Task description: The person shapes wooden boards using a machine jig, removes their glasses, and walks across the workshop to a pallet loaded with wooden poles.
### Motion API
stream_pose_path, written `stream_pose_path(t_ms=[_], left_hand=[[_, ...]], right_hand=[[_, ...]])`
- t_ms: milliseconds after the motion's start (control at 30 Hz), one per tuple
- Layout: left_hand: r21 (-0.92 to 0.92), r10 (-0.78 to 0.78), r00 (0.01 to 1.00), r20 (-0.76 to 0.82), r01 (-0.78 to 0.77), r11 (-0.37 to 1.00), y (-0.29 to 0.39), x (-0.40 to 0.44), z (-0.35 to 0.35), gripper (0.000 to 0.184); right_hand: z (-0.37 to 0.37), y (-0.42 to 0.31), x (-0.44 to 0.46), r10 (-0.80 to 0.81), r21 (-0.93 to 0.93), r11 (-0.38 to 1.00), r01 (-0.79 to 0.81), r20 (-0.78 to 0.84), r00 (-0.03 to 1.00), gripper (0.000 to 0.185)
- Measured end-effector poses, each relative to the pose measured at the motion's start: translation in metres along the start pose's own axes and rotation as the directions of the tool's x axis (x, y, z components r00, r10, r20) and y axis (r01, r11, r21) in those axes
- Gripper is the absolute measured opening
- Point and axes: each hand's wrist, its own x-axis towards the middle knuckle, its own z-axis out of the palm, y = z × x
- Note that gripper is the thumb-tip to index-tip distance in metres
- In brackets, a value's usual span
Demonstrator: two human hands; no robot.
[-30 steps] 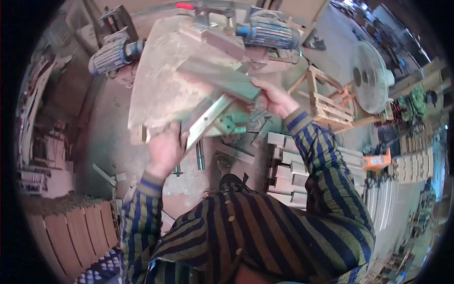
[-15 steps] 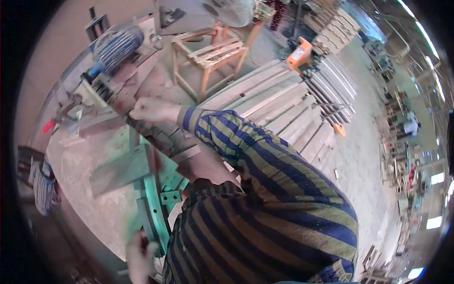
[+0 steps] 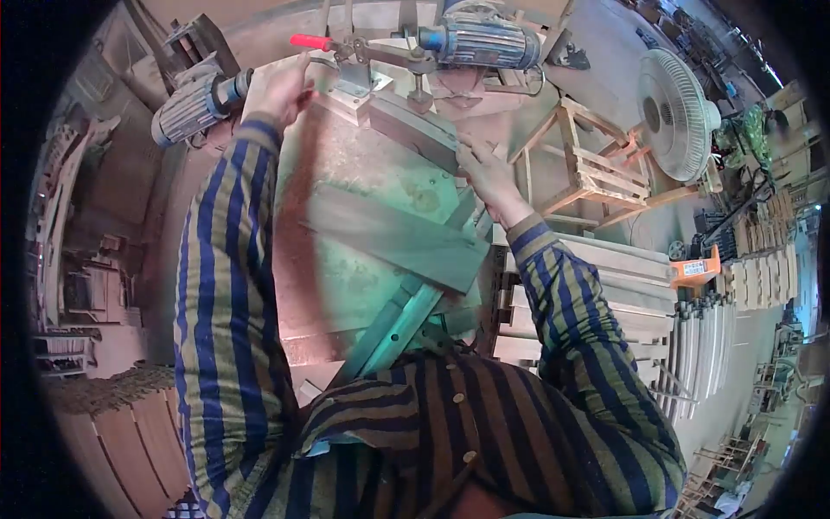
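Observation:
My left hand [image 3: 281,93] is beside a toggle clamp [image 3: 353,65] with a red handle [image 3: 311,41]. Its fingers are partly curled, thumb apart, and nothing shows in them. My right hand [image 3: 489,177] closes on the near right end of a wooden block [image 3: 413,130], which lies under the clamp's plunger [image 3: 421,97]. Whether the plunger presses on the block I cannot tell. Closer to my body, a wide, slightly blurred board [image 3: 398,233] lies slanted over a green metal guide rail [image 3: 393,324].
Blue electric motors stand behind the table [image 3: 488,43] and at its left [image 3: 190,108]. To the right are a wooden stool frame [image 3: 592,164], a white fan [image 3: 679,112], stacked planks [image 3: 596,281] and an orange pallet-jack part [image 3: 696,268].
My view has swung to the left. My left hand has come up from the near edge to the clamp, and my right hand now holds the end of the block.

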Motion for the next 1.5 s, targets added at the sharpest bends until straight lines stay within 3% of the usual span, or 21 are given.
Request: stream_pose_path(t_ms=[133,233,267,333,367,400,500,633,667,733,800,867,933,967,1033,1167,1200,1333,1367,1400,1500], left_hand=[[-0.130,0.014,0.984,0.176,0.009,0.991,-0.001,0.056,0.008,0.034],[-0.281,-0.015,0.995,0.100,0.043,0.959,-0.020,0.134,-0.007,0.057],[-0.499,0.089,0.858,0.506,0.207,0.841,-0.024,0.141,-0.013,0.025],[-0.593,0.294,0.577,0.762,0.438,0.676,-0.025,0.144,-0.014,0.018],[-0.581,0.248,0.895,0.370,0.015,0.814,0.006,0.109,0.007,0.018],[-0.309,0.305,0.944,-0.130,-0.331,0.892,0.031,0.087,0.016,0.020],[-0.054,0.563,0.821,0.098,-0.560,0.826,0.067,0.043,0.011,0.030],[0.307,0.601,0.760,0.246,-0.650,0.696,0.085,-0.051,0.022,0.042],[0.305,0.598,0.761,0.252,-0.649,0.697,0.077,-0.056,0.022,0.042],[0.248,0.695,0.588,0.415,-0.807,0.536,0.053,-0.073,0.018,0.056],[0.253,0.566,0.419,0.710,-0.902,0.350,0.020,-0.091,-0.002,0.056],[0.126,0.499,0.292,0.816,-0.933,0.338,-0.022,-0.116,-0.008,0.069],[0.301,0.240,0.352,0.905,-0.927,0.225,-0.038,-0.138,-0.009,0.080],[0.293,0.234,0.347,0.908,-0.926,0.236,-0.055,-0.142,-0.008,0.080],[0.442,0.304,0.502,0.810,-0.862,0.248,-0.085,-0.148,-0.013,0.081],[0.438,0.333,0.458,0.824,-0.888,0.137,-0.080,-0.152,-0.014,0.077],[0.534,0.377,0.555,0.742,-0.828,0.167,-0.082,-0.160,-0.015,0.074],[0.774,0.272,0.813,0.514,-0.577,0.262,-0.078,-0.169,0.015,0.071],[0.798,0.356,0.799,0.486,-0.571,0.192,-0.092,-0.168,0.020,0.070],[0.844,0.292,0.829,0.477,-0.525,0.112,-0.099,-0.167,0.021,0.070],[0.847,0.325,0.807,0.493,-0.530,0.033,-0.143,-0.145,0.023,0.070]], right_hand=[[0.000,0.029,0.025,-0.092,-0.008,0.996,0.092,0.043,0.995,0.039],[0.004,0.033,0.032,-0.112,-0.019,0.993,0.115,0.116,0.987,0.038],[0.006,0.031,0.033,-0.112,-0.023,0.993,0.116,0.120,0.986,0.038],[0.009,0.021,0.033,-0.109,-0.026,0.993,0.113,0.129,0.986,0.038],[0.007,0.013,0.031,-0.008,-0.111,0.994,0.022,0.122,0.993,0.038],[0.005,0.008,0.029,0.091,-0.196,0.978,-0.069,0.106,0.990,0.038],[0.002,0.003,0.032,0.103,-0.230,0.970,-0.080,0.089,0.991,0.038],[-0.006,0.006,0.042,0.075,-0.177,0.983,-0.052,0.125,0.989,0.033],[-0.009,0.006,0.042,0.079,-0.175,0.983,-0.057,0.120,0.990,0.033],[-0.016,0.007,0.045,0.256,0.043,0.966,-0.256,0.006,0.967,0.031],[-0.032,0.016,0.034,0.282,0.126,0.953,-0.277,-0.028,0.959,0.029],[-0.051,0.037,0.028,0.205,0.488,0.843,-0.225,0.094,0.974,0.034],[-0.074,0.072,0.019,0.185,0.604,0.757,-0.249,0.168,0.968,0.041],[-0.077,0.089,0.001,0.160,0.685,0.698,-0.208,0.134,0.978,0.044],[-0.079,0.125,-0.036,0.182,0.803,0.555,-0.219,0.139,0.973,0.049],[-0.069,0.163,-0.120,0.359,0.883,0.437,-0.173,0.005,0.933,0.053],[-0.076,0.183,-0.138,0.409,0.885,0.431,-0.175,-0.018,0.912,0.053],[-0.126,0.242,-0.213,0.606,0.886,0.458,-0.071,-0.253,0.754,0.055],[-0.139,0.261,-0.230,0.655,0.898,0.438,-0.035,-0.293,0.697,0.053],[-0.146,0.283,-0.247,0.700,0.909,0.417,0.005,-0.325,0.636,0.052],[-0.156,0.342,-0.283,0.747,0.820,0.569,0.062,-0.547,0.378,0.042]])
